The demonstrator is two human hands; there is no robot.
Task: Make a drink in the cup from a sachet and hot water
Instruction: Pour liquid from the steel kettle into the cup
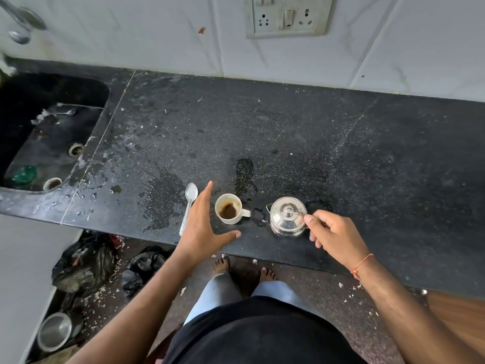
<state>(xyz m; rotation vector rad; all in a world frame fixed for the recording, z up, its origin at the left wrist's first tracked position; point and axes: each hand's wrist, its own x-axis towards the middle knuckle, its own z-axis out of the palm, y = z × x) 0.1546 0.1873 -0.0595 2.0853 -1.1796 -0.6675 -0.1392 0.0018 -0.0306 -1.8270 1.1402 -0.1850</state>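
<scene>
A small white cup (231, 208) with brown powder at its bottom stands near the front edge of the black counter (288, 132), handle pointing right. My left hand (202, 227) hovers open just left of the cup, fingers straight, thumb spread below it, touching nothing that I can see. A steel spoon (189, 203) lies left of that hand, partly hidden by it. Right of the cup stands a lidded steel kettle (287, 216). My right hand (333, 232) curls its fingers round the kettle's handle on the right side. No sachet is in view.
A black sink (52, 132) at the left holds a small cup (52, 183) and a green scrubber (25, 175). Wet patches lie on the counter round the cup. A socket panel (286, 17) is on the wall. Black bags (86, 261) and a steel bowl (53, 331) lie on the floor.
</scene>
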